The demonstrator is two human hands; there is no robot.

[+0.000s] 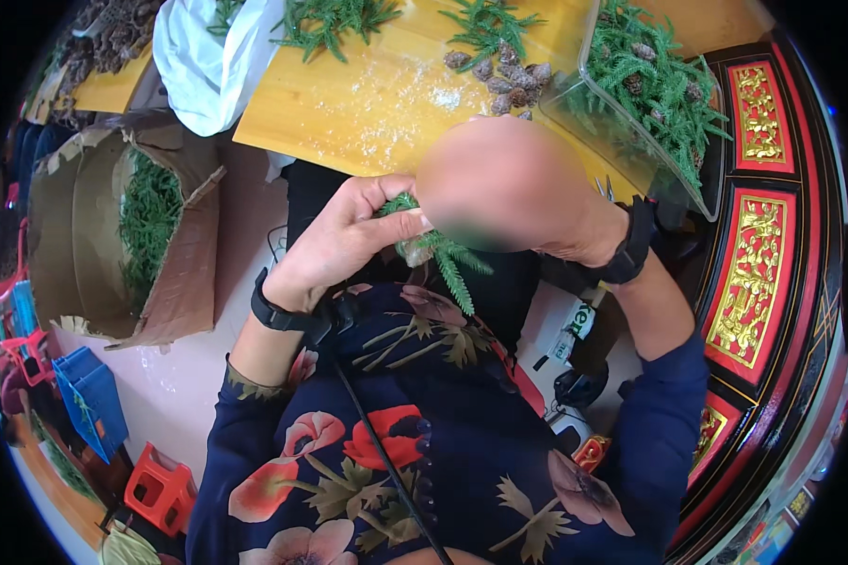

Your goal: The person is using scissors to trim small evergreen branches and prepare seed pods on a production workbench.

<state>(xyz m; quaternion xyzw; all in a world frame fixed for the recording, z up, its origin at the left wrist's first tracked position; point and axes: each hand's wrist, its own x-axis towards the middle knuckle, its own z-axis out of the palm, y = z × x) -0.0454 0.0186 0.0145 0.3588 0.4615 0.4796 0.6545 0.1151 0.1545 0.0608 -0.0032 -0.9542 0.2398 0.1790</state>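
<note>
Green fir-like sprig (448, 259) sits at chest height over the lap, just below the yellow table (377, 94) edge. Left hand (349, 235): thumb and fingers pinched together on the sprig's upper end. Right hand (509, 184) is blurred, touching the same spot from above; can't tell its grip. Both wrists carry black bands.

Around: pine cones (504, 75) piled on the table, loose green sprigs (334, 19) further back, white granules scattered between. White bag (207, 56) at the table's left corner.

Containers: clear plastic box (631, 122) at right, tilted, holding green sprigs with cones. Open cardboard box (122, 226) on the floor at left, full of green sprigs. Blue crate (89, 395) and red stool (160, 490) lower left.
</note>
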